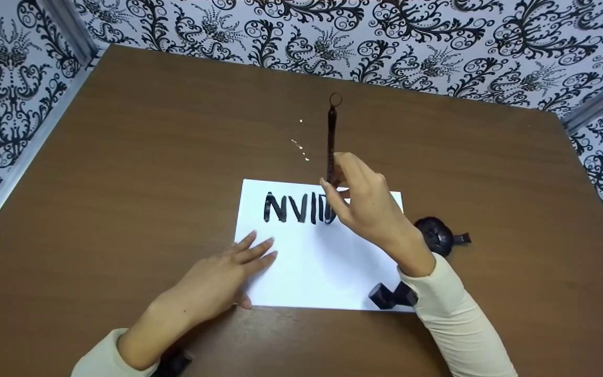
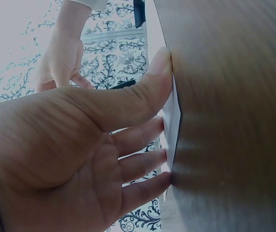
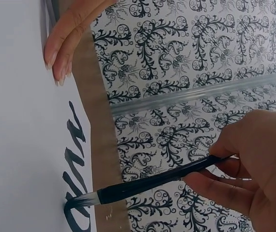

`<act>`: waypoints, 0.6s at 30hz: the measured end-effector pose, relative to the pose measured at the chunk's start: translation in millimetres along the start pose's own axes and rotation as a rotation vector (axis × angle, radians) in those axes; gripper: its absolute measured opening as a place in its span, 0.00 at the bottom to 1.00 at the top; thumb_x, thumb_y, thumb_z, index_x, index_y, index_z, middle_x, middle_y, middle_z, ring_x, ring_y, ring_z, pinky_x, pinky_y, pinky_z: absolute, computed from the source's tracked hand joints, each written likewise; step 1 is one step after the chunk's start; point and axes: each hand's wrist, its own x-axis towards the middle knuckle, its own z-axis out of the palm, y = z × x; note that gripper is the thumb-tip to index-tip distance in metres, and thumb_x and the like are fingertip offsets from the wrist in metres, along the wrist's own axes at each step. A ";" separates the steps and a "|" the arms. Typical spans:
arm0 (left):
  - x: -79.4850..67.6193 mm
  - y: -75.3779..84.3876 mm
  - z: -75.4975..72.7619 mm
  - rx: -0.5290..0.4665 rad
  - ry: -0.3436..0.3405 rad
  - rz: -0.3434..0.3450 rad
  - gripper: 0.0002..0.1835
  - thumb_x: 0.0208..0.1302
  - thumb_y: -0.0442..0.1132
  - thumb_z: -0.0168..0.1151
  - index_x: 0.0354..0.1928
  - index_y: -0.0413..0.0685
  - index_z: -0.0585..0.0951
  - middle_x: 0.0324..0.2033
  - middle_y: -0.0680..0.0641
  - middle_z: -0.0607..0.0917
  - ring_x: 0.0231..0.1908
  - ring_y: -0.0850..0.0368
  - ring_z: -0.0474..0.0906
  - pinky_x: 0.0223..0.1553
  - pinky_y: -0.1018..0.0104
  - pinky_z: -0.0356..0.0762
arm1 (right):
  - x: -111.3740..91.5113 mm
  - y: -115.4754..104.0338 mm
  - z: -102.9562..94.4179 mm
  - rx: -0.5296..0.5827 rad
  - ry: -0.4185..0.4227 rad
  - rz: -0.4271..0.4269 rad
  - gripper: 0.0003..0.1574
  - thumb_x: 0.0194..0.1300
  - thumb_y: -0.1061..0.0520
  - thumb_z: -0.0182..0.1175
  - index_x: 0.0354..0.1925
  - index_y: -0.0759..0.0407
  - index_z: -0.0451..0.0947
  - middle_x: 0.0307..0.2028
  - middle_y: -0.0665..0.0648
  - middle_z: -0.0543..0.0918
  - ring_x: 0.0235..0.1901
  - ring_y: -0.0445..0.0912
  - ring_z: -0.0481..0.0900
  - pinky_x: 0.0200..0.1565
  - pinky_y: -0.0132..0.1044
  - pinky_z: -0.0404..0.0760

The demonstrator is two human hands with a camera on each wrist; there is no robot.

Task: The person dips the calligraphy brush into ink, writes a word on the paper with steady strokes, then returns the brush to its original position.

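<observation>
A white sheet of paper (image 1: 301,267) lies on the brown table, with black painted letters (image 1: 296,208) reading "NVID" along its upper part. My right hand (image 1: 369,209) pinches a dark paintbrush (image 1: 332,136) with a ring at its top end, held nearly upright. In the right wrist view the paintbrush (image 3: 152,180) has its bristles (image 3: 82,199) on the curve of the last letter. My left hand (image 1: 223,277) rests with spread, straight fingers on the sheet's left edge. The left wrist view shows its thumb (image 2: 160,72) at the paper's near edge.
A round black dish (image 1: 435,235) with a short handle stands right of the paper. A black faceted block (image 1: 393,296) sits on the sheet's lower right corner, partly behind the right sleeve. Small pale specks (image 1: 300,146) dot the table beyond the paper. Patterned panels (image 1: 301,31) border the table.
</observation>
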 end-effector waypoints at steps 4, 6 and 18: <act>0.6 0.0 -0.2 0.002 -0.004 -0.006 0.43 0.45 0.46 0.71 0.67 0.45 0.69 0.70 0.47 0.63 0.69 0.42 0.54 0.36 0.47 0.80 | -0.5 -1.1 2.9 0.023 0.010 -0.012 0.15 0.63 0.67 0.59 0.47 0.70 0.69 0.34 0.60 0.76 0.32 0.46 0.81 0.30 0.31 0.82; 0.8 0.0 -0.2 -0.001 -0.004 -0.008 0.43 0.45 0.46 0.71 0.67 0.46 0.69 0.70 0.47 0.63 0.69 0.42 0.54 0.35 0.49 0.80 | -0.7 -1.8 4.0 0.025 0.017 -0.021 0.15 0.62 0.67 0.58 0.47 0.70 0.69 0.34 0.61 0.76 0.32 0.47 0.82 0.30 0.32 0.82; 1.4 -1.2 0.6 -0.012 -0.015 -0.014 0.43 0.45 0.46 0.71 0.67 0.47 0.69 0.70 0.48 0.63 0.69 0.43 0.53 0.27 0.55 0.80 | -0.1 -5.8 7.1 0.087 0.060 -0.040 0.16 0.61 0.69 0.59 0.47 0.71 0.69 0.35 0.61 0.77 0.34 0.48 0.83 0.29 0.30 0.81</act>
